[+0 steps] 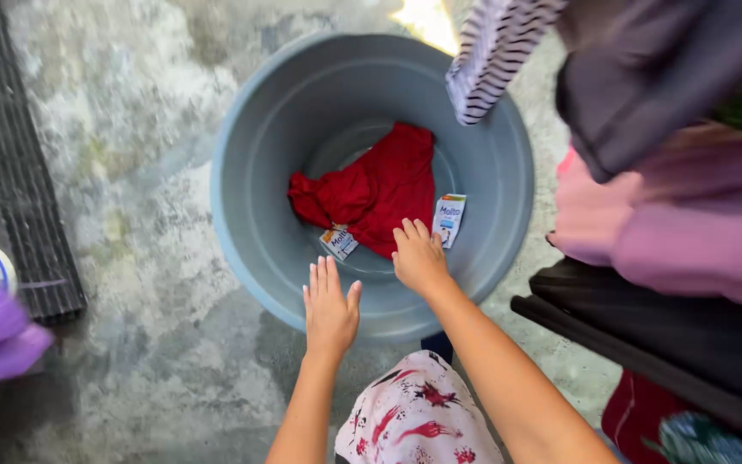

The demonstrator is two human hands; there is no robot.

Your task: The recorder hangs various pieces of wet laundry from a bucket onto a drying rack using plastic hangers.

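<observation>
While both hands hover flat and empty, left hand (330, 308) sits over the grey basin (251, 155) near rim; right hand (418, 255) nears the red cloth (380, 189) inside, between two sachets (449, 219). Risk: leaning on the rim could tip the basin.

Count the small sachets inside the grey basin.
2. One small white sachet lies at the lower left edge of the red cloth; the other lies right of it, beside the right hand. More may be hidden under the cloth in the round grey plastic basin.
</observation>
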